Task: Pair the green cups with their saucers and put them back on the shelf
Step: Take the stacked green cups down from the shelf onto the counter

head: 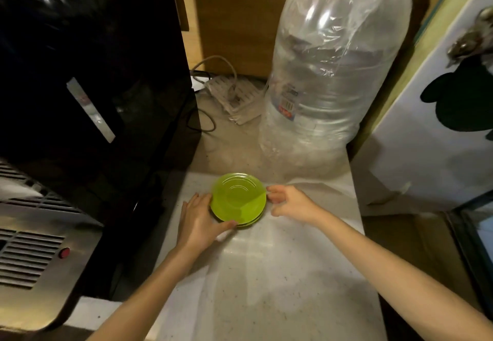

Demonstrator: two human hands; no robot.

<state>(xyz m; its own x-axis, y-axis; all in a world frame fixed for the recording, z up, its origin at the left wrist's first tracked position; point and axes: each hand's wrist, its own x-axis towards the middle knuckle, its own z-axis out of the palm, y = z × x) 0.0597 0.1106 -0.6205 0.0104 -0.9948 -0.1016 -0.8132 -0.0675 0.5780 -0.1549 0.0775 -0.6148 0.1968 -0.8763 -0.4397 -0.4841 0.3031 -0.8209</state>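
A small stack of bright green saucers (238,197) lies on the pale speckled counter (266,274), near its back. My left hand (198,220) wraps the stack's left and front edge, thumb under the rim and fingers against the side. My right hand (290,200) hovers just right of the stack, fingers curled and apart, its fingertips at or very near the rim. No green cups are in view.
A large black appliance (93,79) stands close on the left, with a steel vented unit (29,247) below it. A tall water bottle wrapped in clear plastic (328,74) stands behind the saucers. A white power strip with cables (234,98) lies at the back. A white door (440,116) is on the right.
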